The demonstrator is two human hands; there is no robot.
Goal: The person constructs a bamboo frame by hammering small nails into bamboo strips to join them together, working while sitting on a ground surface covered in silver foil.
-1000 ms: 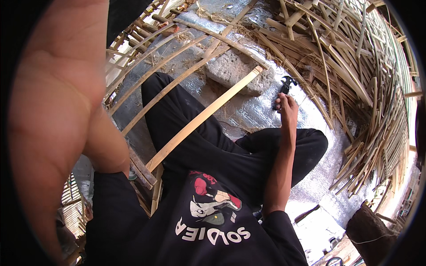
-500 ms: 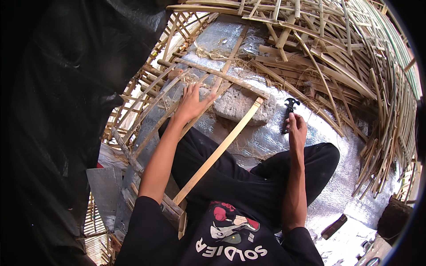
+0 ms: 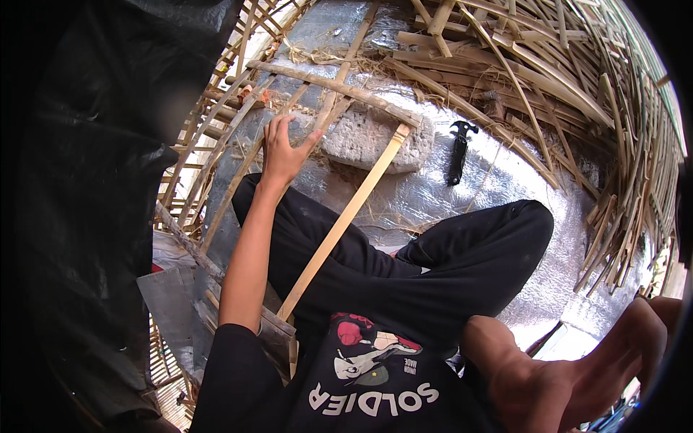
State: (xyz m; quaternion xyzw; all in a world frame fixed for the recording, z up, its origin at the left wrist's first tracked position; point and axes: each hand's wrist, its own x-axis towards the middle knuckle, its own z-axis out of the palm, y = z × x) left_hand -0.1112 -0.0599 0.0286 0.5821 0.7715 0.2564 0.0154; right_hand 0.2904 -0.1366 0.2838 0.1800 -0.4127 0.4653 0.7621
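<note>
My left hand is over the slats of a bamboo frame, thumb spread away from the fingers and nothing gripped. The frame's crosspiece runs above a rough grey stone block. From the crosspiece's right end, a pale flat bamboo strip slopes down across my lap. A small black claw hammer lies on the silvery sheet, to the right of the block. My right arm bends out to the lower right, and my right hand is at the picture's rim; its fingers cannot be made out.
Silvery foil sheeting covers the ground around my crossed legs. A large heap of split bamboo curves along the far right. Dark plastic sheeting hangs at the left, with a grey metal sheet beside my left arm.
My right hand has let go of the hammer and swung away to the lower right. The hammer lies on the foil. My left hand stays by the frame, its fingers more bunched and raised.
</note>
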